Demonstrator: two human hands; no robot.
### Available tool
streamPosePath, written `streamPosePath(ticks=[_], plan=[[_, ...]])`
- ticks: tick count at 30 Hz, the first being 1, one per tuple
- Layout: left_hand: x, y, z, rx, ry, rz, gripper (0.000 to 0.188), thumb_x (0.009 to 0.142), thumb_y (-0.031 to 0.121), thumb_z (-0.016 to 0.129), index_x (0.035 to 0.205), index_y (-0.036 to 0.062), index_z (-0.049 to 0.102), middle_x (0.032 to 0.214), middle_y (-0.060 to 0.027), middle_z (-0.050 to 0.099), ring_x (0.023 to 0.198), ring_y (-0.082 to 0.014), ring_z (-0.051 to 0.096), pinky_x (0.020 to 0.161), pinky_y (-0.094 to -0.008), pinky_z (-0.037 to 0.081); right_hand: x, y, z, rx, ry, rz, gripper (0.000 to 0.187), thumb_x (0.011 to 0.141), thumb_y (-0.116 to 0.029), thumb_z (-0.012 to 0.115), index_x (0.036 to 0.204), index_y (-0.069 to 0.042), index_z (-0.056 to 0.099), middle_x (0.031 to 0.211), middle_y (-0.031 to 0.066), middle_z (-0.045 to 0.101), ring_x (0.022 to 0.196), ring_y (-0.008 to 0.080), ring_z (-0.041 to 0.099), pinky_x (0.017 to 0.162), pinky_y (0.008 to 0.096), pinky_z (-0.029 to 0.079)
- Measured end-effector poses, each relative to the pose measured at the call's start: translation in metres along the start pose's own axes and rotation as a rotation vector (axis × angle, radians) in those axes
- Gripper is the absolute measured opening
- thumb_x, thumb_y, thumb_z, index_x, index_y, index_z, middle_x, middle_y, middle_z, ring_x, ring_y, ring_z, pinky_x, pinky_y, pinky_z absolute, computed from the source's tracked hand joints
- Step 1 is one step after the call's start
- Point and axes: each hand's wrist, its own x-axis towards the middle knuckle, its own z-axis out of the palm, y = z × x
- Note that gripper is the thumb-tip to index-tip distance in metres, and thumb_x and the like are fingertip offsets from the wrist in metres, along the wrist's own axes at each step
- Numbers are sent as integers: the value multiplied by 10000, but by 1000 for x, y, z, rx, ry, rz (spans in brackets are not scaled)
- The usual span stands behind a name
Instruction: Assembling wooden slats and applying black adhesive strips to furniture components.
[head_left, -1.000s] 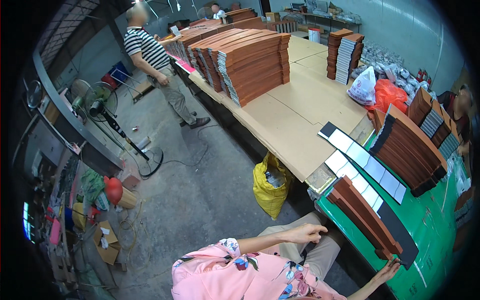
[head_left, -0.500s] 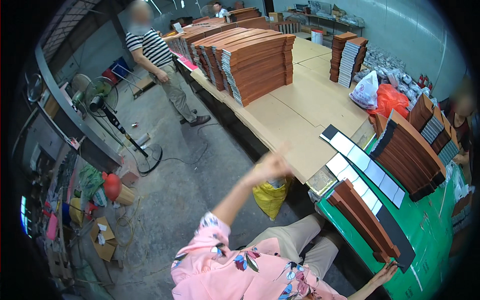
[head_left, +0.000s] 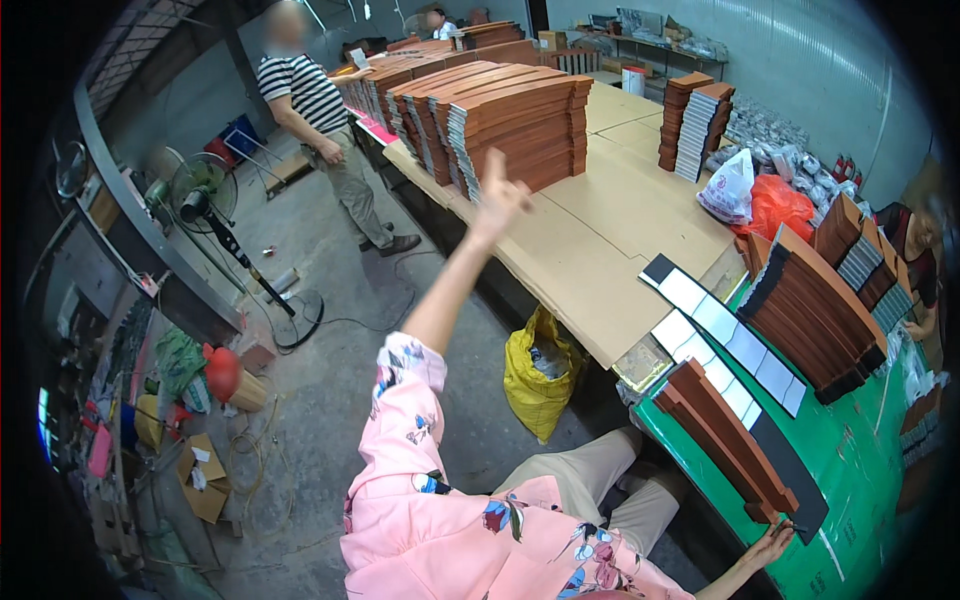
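My left hand (head_left: 500,197) is raised at the end of a stretched arm, in front of the large stack of reddish-brown curved panels (head_left: 520,130). Its index finger points up, and it holds nothing. Low on the right, my right hand (head_left: 770,545) is at the near end of a few brown curved panels (head_left: 720,435) on the green-covered table (head_left: 845,480). Its fingers pinch a small dark thing too small to name. Beneath these panels is a black strip (head_left: 790,465) with white pieces; a similar black-and-white strip (head_left: 735,335) lies beside it.
More brown panels (head_left: 815,310) stand on the right, by a person (head_left: 915,240). Plastic bags (head_left: 775,205) lie behind them. Along the cardboard-covered table (head_left: 600,225) stands a person in a striped shirt (head_left: 305,95). A yellow sack (head_left: 540,385) and a fan (head_left: 200,205) are on the floor.
My left hand has swung up and away from the table's near corner toward the large panel stack, uncovering the yellow sack. My right hand stays at the panel end.
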Motion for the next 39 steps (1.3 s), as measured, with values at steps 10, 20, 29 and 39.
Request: streamPosePath(ticks=[10, 20, 29, 39], plan=[[-162, -53, 185, 81, -457, -158, 705, 838, 96, 550, 1420, 43, 155, 1049, -179, 578, 957, -265, 573, 858, -346, 445, 15, 1, -34, 186, -297, 115, 156, 896, -54, 530, 1021, 36, 506, 1043, 148, 577, 1018, 221, 551, 995, 421, 418], [-192, -78, 241, 147, -236, -107, 606, 819, 55, 534, 1359, 21, 261, 967, -157, 584, 893, -306, 582, 785, -376, 462, 15, 0, -35, 147, -275, 128, 151, 905, -70, 524, 1015, 30, 504, 1054, 150, 570, 1022, 223, 545, 996, 413, 411], [-203, -72, 244, 361, -93, 113, 486, 821, 58, 540, 1275, 29, 369, 863, -129, 575, 824, -304, 571, 729, -402, 455, 6, -3, -26, 15, -199, 93, 169, 910, -100, 517, 1026, 21, 496, 1066, 153, 557, 1024, 232, 529, 995, 418, 393], [-205, -67, 253, 406, -90, 141, 436, 800, 63, 556, 1215, 42, 422, 902, -152, 582, 837, -314, 574, 720, -407, 461, -10, -22, -32, -211, -228, -2, 275, 916, -204, 517, 1095, 3, 485, 1080, 149, 546, 991, 237, 520, 946, 416, 398]])
